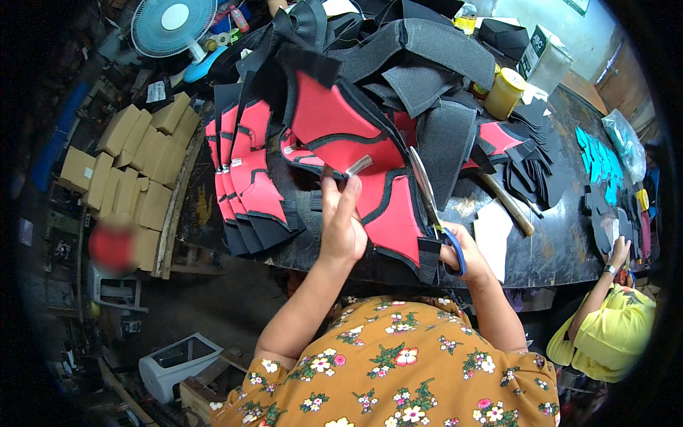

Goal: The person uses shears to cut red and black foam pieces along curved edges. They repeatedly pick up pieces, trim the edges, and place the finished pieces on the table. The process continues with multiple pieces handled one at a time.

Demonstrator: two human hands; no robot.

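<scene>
The wearer's floral shirt (pixel 398 356) is nearest, against the front of the dark table (pixel 562 249). The left hand (pixel 343 231) is closed, gripping the red and black piece (pixel 384 167) between thumb and fingers, next to its white tag (pixel 359 166). The piece is held up over the table's front edge, between the two hands. The right hand (pixel 466 252) is closed around the blue handles of the scissors (pixel 425 188); the blades point away from the wearer, along the right edge of the piece. Whether the blades touch the piece cannot be determined.

To the left, overlapping red and black parts (pixel 260 183) lie on the table. To the right of the right hand lies a white sheet (pixel 491 235), with a wooden handle (pixel 514 208) just beside it. Beyond the piece is a heap of black padding (pixel 448 50). A yellow jar (pixel 505 94) stands at the heap's right side; a white and green carton (pixel 543 60) is farther back.
</scene>
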